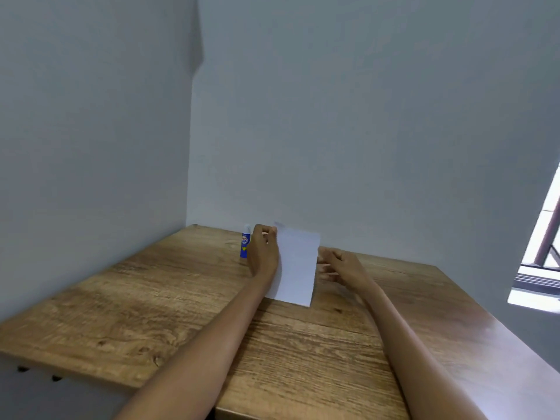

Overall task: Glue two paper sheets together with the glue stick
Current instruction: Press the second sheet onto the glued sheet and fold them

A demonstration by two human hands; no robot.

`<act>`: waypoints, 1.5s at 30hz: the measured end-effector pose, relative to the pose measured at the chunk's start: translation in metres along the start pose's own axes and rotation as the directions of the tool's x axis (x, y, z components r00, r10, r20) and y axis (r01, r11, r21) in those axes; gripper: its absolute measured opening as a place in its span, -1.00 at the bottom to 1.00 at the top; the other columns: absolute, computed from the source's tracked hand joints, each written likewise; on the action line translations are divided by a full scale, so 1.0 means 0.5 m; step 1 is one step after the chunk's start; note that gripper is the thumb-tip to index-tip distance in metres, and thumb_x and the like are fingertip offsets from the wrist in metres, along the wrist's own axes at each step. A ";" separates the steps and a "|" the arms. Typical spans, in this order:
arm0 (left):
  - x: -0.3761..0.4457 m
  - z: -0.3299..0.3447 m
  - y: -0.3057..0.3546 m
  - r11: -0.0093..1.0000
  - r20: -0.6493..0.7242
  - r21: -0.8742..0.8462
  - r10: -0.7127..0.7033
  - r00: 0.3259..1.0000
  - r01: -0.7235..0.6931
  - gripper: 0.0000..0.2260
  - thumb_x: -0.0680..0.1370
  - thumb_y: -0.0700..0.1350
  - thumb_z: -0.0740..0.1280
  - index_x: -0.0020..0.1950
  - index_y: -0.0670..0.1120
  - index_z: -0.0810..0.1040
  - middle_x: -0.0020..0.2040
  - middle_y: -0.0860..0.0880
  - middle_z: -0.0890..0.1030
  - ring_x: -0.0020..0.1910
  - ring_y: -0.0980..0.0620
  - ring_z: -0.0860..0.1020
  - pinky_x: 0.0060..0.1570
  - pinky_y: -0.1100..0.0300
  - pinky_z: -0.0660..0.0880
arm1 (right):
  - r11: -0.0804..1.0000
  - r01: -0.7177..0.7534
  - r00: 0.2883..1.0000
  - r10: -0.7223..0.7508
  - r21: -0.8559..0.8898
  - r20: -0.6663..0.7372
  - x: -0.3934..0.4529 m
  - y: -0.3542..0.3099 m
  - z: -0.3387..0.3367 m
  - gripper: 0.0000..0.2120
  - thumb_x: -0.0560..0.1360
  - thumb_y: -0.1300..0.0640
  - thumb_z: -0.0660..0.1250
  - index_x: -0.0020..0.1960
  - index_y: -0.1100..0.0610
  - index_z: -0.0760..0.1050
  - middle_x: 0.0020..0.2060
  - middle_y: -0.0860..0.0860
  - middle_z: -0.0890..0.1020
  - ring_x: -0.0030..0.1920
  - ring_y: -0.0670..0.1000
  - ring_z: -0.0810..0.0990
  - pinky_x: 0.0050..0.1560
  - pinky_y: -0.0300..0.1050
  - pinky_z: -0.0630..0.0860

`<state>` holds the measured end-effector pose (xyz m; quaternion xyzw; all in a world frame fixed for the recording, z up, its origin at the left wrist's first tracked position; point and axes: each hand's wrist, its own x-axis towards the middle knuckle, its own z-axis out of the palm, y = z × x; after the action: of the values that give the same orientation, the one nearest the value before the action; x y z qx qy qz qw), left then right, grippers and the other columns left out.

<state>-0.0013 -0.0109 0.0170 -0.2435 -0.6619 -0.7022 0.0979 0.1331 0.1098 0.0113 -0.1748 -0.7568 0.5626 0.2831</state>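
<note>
A white paper sheet (298, 265) is tilted up off the wooden table (151, 313) near the back wall. Its far left corner is pinched in my left hand (263, 253). A second sheet edge peeks out at the top left corner, so two sheets may be stacked; I cannot tell for sure. My right hand (338, 265) sits at the paper's right edge with fingers spread, touching or nearly touching it. A blue glue stick (245, 241) with a white cap stands upright just left of my left hand, partly hidden by it.
Grey walls close in the table at the back and on the left. A window (542, 253) with a bright sill is at the right. The table's right edge runs diagonally toward the bottom right corner.
</note>
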 end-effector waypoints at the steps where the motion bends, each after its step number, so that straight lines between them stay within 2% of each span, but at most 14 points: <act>1: -0.002 0.002 0.001 1.000 -0.005 -0.006 0.006 1.000 -0.006 -0.88 0.60 -0.10 0.20 -0.12 -0.09 0.41 -0.24 0.04 0.50 -0.29 0.13 0.43 -0.42 0.40 0.27 | 1.000 -0.007 0.998 0.007 0.000 0.057 -0.004 -0.004 0.011 -0.64 0.44 -0.17 0.36 0.11 0.04 0.57 -0.05 0.00 0.71 -0.16 -0.06 0.68 -0.21 -0.25 0.57; 3: -0.003 0.003 0.003 1.000 0.003 -0.014 0.019 1.000 -0.019 -0.88 0.61 -0.09 0.19 -0.11 -0.09 0.39 -0.31 0.10 0.46 -0.35 0.21 0.39 -0.44 0.45 0.27 | 1.000 -0.017 0.992 0.019 -0.019 0.122 -0.010 -0.005 0.032 -0.57 0.40 -0.18 0.41 0.18 0.01 0.52 0.02 -0.04 0.70 -0.03 -0.04 0.69 -0.14 -0.20 0.59; 6: -0.007 0.008 -0.001 0.996 0.038 -0.079 0.033 0.999 -0.030 -0.88 0.60 -0.11 0.20 -0.11 -0.12 0.39 -0.33 0.10 0.43 -0.36 0.22 0.38 -0.41 0.41 0.31 | 0.998 0.009 0.998 -0.005 -0.069 0.055 -0.011 0.000 0.042 -0.62 0.44 -0.02 0.43 0.21 0.07 0.51 0.06 -0.05 0.67 0.00 -0.07 0.67 -0.12 -0.22 0.60; 9: -0.010 0.017 -0.008 0.990 0.051 -0.138 0.020 0.998 -0.013 -0.89 0.60 -0.15 0.21 -0.12 -0.13 0.39 -0.34 0.07 0.43 -0.38 0.18 0.37 -0.41 0.39 0.32 | 0.998 -0.022 0.995 0.016 -0.063 -0.102 -0.008 0.001 0.035 -0.71 0.57 -0.01 0.24 0.05 0.20 0.58 -0.09 -0.02 0.70 -0.12 -0.05 0.67 -0.19 -0.20 0.56; 13: -0.012 0.021 -0.017 0.990 0.089 -0.137 0.035 0.995 -0.023 -0.89 0.59 -0.15 0.22 -0.13 -0.13 0.39 -0.35 0.08 0.43 -0.38 0.17 0.37 -0.39 0.31 0.31 | 1.000 -0.006 0.987 0.009 0.020 -0.163 -0.013 -0.001 0.031 -0.67 0.54 -0.16 0.21 -0.22 0.04 0.54 -0.41 -0.13 0.66 -0.46 -0.17 0.60 -0.50 -0.32 0.44; 18: -0.032 0.033 -0.015 0.992 0.193 -0.124 0.060 0.979 -0.036 -0.89 0.59 -0.13 0.22 -0.14 -0.09 0.40 -0.35 0.08 0.46 -0.39 0.18 0.39 -0.48 0.42 0.31 | 0.995 0.063 0.985 -0.075 -0.082 -0.155 -0.011 0.000 0.034 -0.81 0.41 -0.04 0.46 -0.03 -0.02 0.54 -0.09 -0.07 0.69 -0.14 -0.09 0.69 -0.22 -0.20 0.60; 21: -0.037 0.042 -0.016 0.990 0.244 -0.139 0.054 0.968 -0.020 -0.87 0.58 -0.12 0.23 -0.17 -0.07 0.39 -0.40 0.06 0.42 -0.44 0.14 0.33 -0.50 0.36 0.25 | 0.999 0.034 0.957 -0.032 -0.001 -0.287 -0.011 0.002 0.027 -0.77 0.55 0.00 0.27 -0.18 0.14 0.45 -0.22 0.06 0.60 -0.26 0.01 0.59 -0.29 -0.17 0.48; 24: -0.044 0.049 -0.019 0.988 0.298 -0.152 0.056 0.953 -0.010 -0.87 0.58 -0.10 0.24 -0.14 -0.10 0.39 -0.43 0.03 0.39 -0.47 0.12 0.30 -0.45 0.22 0.23 | 1.000 0.004 0.934 0.006 0.027 -0.357 -0.010 0.002 0.021 -0.74 0.60 -0.05 0.14 -0.16 0.11 0.35 -0.22 0.10 0.40 -0.20 0.05 0.37 -0.16 -0.07 0.28; 26: -0.047 0.048 -0.015 0.984 0.329 -0.180 0.045 0.943 0.015 -0.87 0.58 -0.06 0.23 -0.04 -0.11 0.41 -0.33 -0.01 0.48 -0.40 0.09 0.41 -0.38 0.19 0.34 | 1.000 -0.008 0.932 0.003 -0.013 -0.362 -0.007 0.001 0.023 -0.71 0.59 -0.09 0.12 -0.16 0.11 0.36 -0.22 0.10 0.40 -0.20 0.05 0.37 -0.16 -0.06 0.27; 30: -0.052 0.040 0.000 0.937 0.491 -0.286 -0.034 0.871 0.198 -0.63 0.47 0.06 0.39 0.19 -0.04 0.39 0.01 0.08 0.56 -0.06 0.12 0.59 -0.24 0.29 0.50 | 0.990 0.022 0.915 -0.075 -0.137 -0.396 -0.001 0.006 0.025 -0.64 0.58 -0.12 0.12 -0.18 0.15 0.39 -0.25 0.13 0.46 -0.23 0.07 0.45 -0.20 -0.05 0.35; 34: -0.057 0.034 -0.008 0.930 0.550 -0.282 -0.046 0.834 0.237 -0.73 0.37 -0.06 0.51 0.02 -0.04 0.58 -0.05 -0.05 0.68 -0.15 0.07 0.68 -0.31 0.26 0.57 | 0.986 0.077 0.938 -0.121 -0.146 -0.323 -0.006 0.004 0.031 -0.60 0.42 -0.25 0.34 0.01 0.07 0.50 -0.05 -0.05 0.64 -0.06 -0.01 0.64 -0.06 0.00 0.60; 38: -0.047 0.028 -0.015 0.947 0.486 -0.216 -0.109 0.867 0.240 -0.79 0.37 -0.04 0.50 -0.05 -0.03 0.60 -0.13 -0.07 0.69 -0.20 0.00 0.68 -0.32 0.18 0.60 | 0.983 0.118 0.961 -0.149 -0.141 -0.233 -0.009 0.001 0.041 -0.62 0.31 -0.19 0.49 0.00 -0.07 0.47 -0.08 -0.10 0.65 -0.10 -0.07 0.66 -0.24 -0.19 0.58; 41: -0.046 0.025 -0.014 0.934 0.485 -0.258 -0.096 0.869 0.248 -0.81 0.46 -0.04 0.43 -0.01 -0.10 0.61 -0.12 -0.09 0.69 -0.17 -0.04 0.67 -0.22 0.11 0.62 | 0.992 0.108 0.959 -0.119 -0.059 -0.258 -0.004 0.002 0.037 -0.80 0.49 -0.06 0.35 -0.11 0.08 0.52 -0.15 0.02 0.68 -0.14 0.06 0.67 -0.22 -0.07 0.58; 45: -0.051 0.025 -0.004 0.925 0.487 -0.266 -0.114 0.866 0.271 -0.73 0.60 -0.02 0.22 -0.07 -0.19 0.58 -0.09 -0.19 0.65 -0.12 -0.13 0.63 -0.10 0.03 0.55 | 0.994 0.063 0.942 -0.088 -0.087 -0.324 0.001 0.001 0.038 -0.71 0.60 -0.03 0.15 -0.18 0.14 0.39 -0.25 0.14 0.47 -0.24 0.07 0.46 -0.19 -0.04 0.35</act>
<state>0.0223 -0.0029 0.0032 -0.3483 -0.5620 -0.7294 -0.1755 0.1207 0.0958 0.0071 -0.2473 -0.7260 0.4857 0.4193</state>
